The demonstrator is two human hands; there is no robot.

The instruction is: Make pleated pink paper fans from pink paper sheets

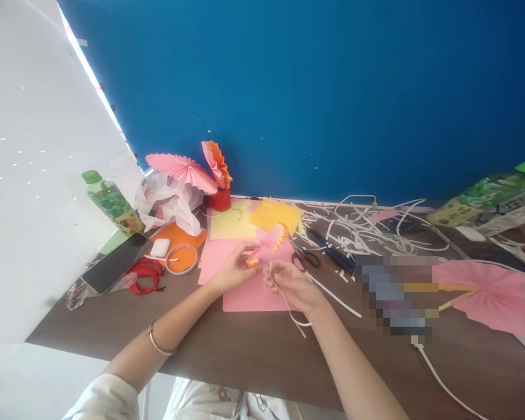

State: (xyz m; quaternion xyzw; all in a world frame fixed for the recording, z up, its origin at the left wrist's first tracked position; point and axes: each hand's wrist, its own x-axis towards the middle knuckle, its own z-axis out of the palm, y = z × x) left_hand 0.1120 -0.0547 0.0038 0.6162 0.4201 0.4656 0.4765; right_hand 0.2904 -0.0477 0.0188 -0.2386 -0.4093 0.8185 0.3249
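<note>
1. My left hand (234, 269) pinches the folded pink paper fan (269, 242) by its base, fingers closed on it.
2. My right hand (293, 286) grips a thin white paper strip (295, 315), just right of the fan.
3. Beneath both hands, pink paper (245, 297) lies on the bench (254, 350).
4. Scissors (306, 256) rest just beyond my right fingers.

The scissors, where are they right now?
In the head view, the scissors lie on the table just right of the right hand.
</note>
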